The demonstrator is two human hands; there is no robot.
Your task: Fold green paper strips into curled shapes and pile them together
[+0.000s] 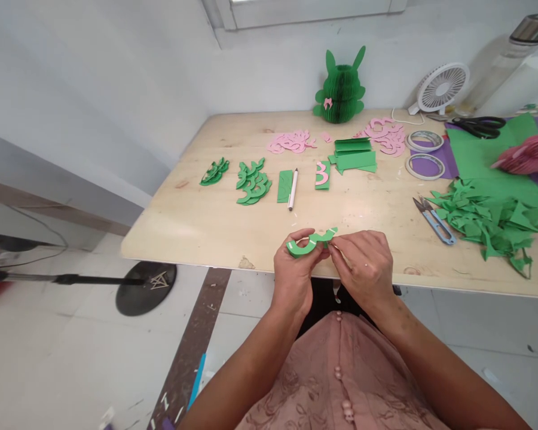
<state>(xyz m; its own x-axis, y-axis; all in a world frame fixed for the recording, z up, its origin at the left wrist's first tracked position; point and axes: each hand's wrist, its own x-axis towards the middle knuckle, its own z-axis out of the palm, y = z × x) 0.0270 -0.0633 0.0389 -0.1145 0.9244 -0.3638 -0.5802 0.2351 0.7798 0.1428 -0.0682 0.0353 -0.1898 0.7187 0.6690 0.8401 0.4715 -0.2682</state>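
Above the table's front edge, my left hand (292, 272) grips a green curved paper cutout (301, 248) between thumb and fingers. Small white strips lie on the cutout's surface. At its right end, the fingers of my right hand (363, 261) are pinched together against the paper; whether they hold a separate small piece is hidden. Just beyond my hands lie a white pen (293, 190), a green paper rectangle (284, 186) and a green card with a pink scalloped cutout (322, 174) on it.
Green cutouts (254, 184) and pink cutouts (291, 142) lie in piles. At right are thread snips (436, 222), green scraps (488, 215), tape rolls (425, 166), black scissors (479, 126) and a white fan (443, 88). A green honeycomb paper figure (342, 89) stands by the wall.
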